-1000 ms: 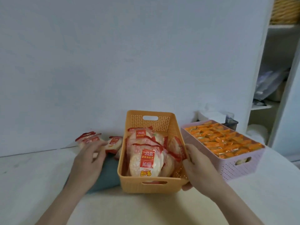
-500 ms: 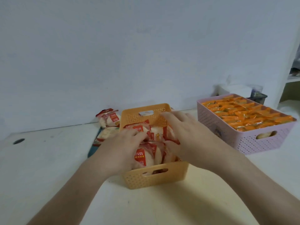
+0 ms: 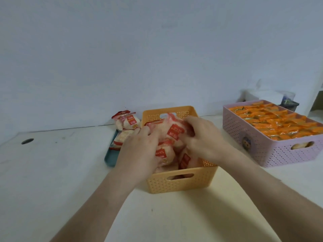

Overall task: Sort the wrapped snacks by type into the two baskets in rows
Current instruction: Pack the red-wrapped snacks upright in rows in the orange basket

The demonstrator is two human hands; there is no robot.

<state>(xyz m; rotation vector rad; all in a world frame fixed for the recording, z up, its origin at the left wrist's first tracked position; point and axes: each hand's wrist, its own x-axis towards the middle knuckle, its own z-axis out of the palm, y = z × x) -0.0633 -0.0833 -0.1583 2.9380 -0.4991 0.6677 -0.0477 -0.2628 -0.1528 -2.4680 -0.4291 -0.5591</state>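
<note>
An orange basket [image 3: 180, 182] stands in the middle of the table, holding several white rice-cracker packs with red labels [image 3: 162, 154]. Both hands are inside it. My left hand [image 3: 139, 149] and my right hand [image 3: 202, 137] grip one tilted rice-cracker pack [image 3: 174, 131] from either side, above the others. To the right, a pink basket [image 3: 272, 151] is filled with rows of orange wrapped snacks [image 3: 277, 119]. More rice-cracker packs [image 3: 126, 122] lie left of the orange basket, partly on a blue tray [image 3: 110, 158].
The white table meets a plain wall at the back. A dark round hole [image 3: 27, 141] sits in the tabletop at far left. Behind the pink basket are a white box [image 3: 253, 96] and a small dark container [image 3: 288, 103].
The view has tilted down and shifted left. My left hand left the loose packs and my right hand left the basket's side; both now reach into the orange basket and lift a pack.
</note>
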